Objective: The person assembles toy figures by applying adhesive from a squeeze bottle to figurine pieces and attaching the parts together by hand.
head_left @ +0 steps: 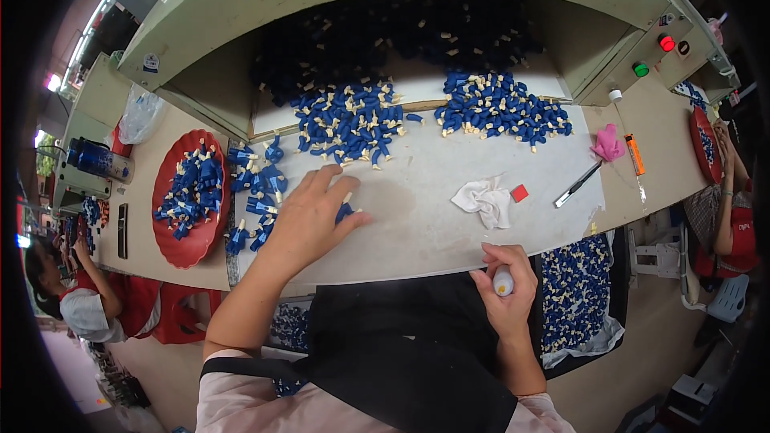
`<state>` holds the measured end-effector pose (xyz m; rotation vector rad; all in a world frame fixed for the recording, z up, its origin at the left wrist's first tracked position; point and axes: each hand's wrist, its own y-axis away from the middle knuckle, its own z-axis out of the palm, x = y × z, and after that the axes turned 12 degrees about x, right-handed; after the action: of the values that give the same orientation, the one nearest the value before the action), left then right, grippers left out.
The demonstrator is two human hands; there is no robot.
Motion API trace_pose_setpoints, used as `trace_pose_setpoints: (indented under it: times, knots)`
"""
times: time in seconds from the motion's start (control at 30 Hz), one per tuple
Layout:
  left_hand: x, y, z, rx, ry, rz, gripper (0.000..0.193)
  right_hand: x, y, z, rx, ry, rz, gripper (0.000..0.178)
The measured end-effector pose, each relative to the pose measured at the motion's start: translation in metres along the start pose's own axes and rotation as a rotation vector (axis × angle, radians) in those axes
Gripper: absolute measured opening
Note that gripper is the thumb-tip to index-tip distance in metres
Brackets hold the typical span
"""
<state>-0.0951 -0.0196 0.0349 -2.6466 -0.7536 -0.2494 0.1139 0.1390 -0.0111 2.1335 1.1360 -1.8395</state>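
My left hand [311, 216] is over the white-covered worktop, thumb and fingers apart and slightly bent. A small blue piece with a cream tip [344, 211] shows under it, between thumb and index finger; I cannot tell whether they touch it. At the table's front edge my right hand [513, 293] is closed around a small whitish bottle [503, 281], its end facing up. Larger blue figure parts [263, 184] with cream ends lie left of my left hand. Beyond it spreads a pile of small blue-and-cream pieces [349, 120], with a second pile [493, 104] to its right.
A red scalloped plate [166, 236] of blue parts stands at left. On the right lie a white cloth [491, 207], a red square [520, 193], a craft knife [576, 185] and a pink cloth [608, 143]. A hooded cabinet [216, 24] overhangs the back. Co-workers sit on both sides.
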Motion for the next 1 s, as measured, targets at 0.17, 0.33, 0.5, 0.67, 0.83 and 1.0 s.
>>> trace_pose_setpoints:
  times: [0.17,0.33,0.5,0.67,0.83,1.0]
  knots:
    - [-0.004,-0.107,0.017,0.219,0.042,0.082,0.023,0.001,-0.006,-0.004,0.014,-0.019,0.028,0.03]
    - [-0.04,-0.191,0.092,0.474,-0.082,0.207,0.027,-0.002,-0.001,-0.009,0.011,-0.013,0.065,0.029]
    - [-0.062,-0.198,0.092,0.381,-0.085,0.127,0.021,-0.003,-0.001,-0.018,-0.021,-0.041,0.092,0.029]
    - [-0.045,-0.178,0.056,0.093,0.797,-0.625,0.017,0.0,-0.001,-0.014,-0.103,-0.259,0.257,0.029]
    - [-0.009,-0.125,0.04,-0.053,1.873,-0.729,0.029,-0.009,-0.001,-0.015,-0.111,-0.446,0.423,0.036]
    - [0.038,-0.062,0.037,-0.188,2.164,-0.96,0.027,-0.002,0.0,-0.012,-0.092,-0.605,0.355,0.037]
